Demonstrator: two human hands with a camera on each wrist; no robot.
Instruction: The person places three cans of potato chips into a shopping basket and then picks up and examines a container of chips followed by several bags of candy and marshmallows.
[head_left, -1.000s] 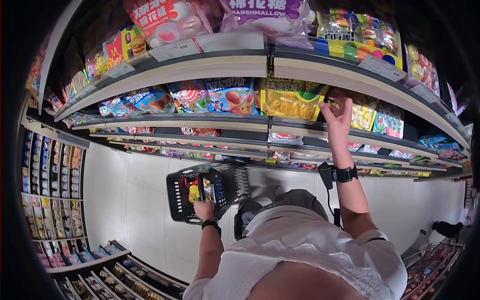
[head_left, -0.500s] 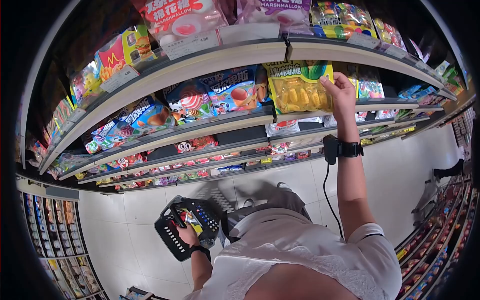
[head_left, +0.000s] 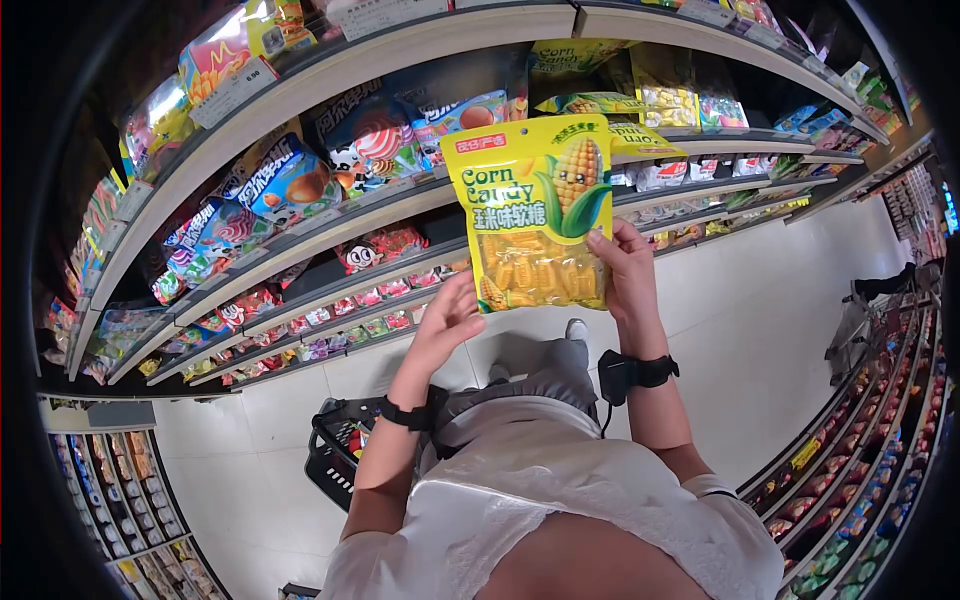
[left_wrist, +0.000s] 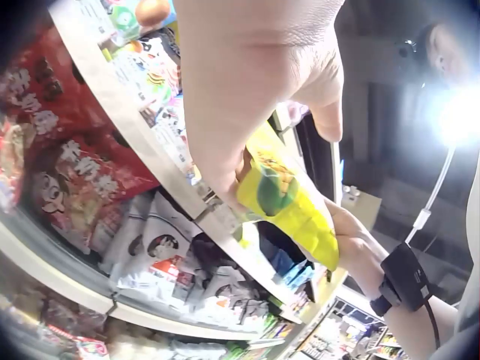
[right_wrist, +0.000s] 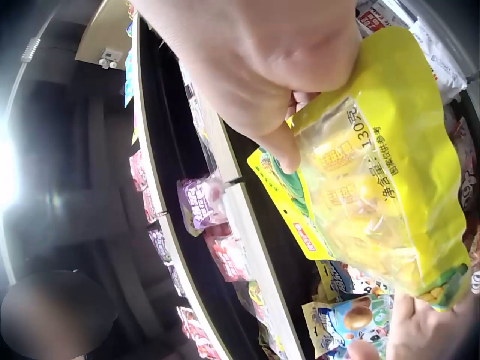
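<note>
My right hand [head_left: 632,268] pinches the right edge of a yellow bag of corn candy [head_left: 525,262], thumb on its front. The bag stands upright before the shelves, its printed front and clear window facing me. My left hand [head_left: 450,322] is at the bag's lower left edge, fingers extended and thumb spread apart. In the right wrist view, the left hand [right_wrist: 431,330] shows beside the bag's bottom corner. The left wrist view shows the bag [left_wrist: 289,199] edge-on beyond the left hand. A black shopping basket [head_left: 330,460] with colourful packets inside hangs low beside my left forearm.
More corn candy bags [head_left: 590,103] lie on the shelf behind the held bag. Blue candy bags [head_left: 290,180] fill the shelf to the left. A curved shelf edge [head_left: 430,45] runs above. Other stocked shelves [head_left: 870,470] stand at the right, across the tiled floor [head_left: 250,470].
My right hand has drawn the corn candy bag off the shelf toward me. My left hand has let go of the basket handle and risen to the bag's left side.
</note>
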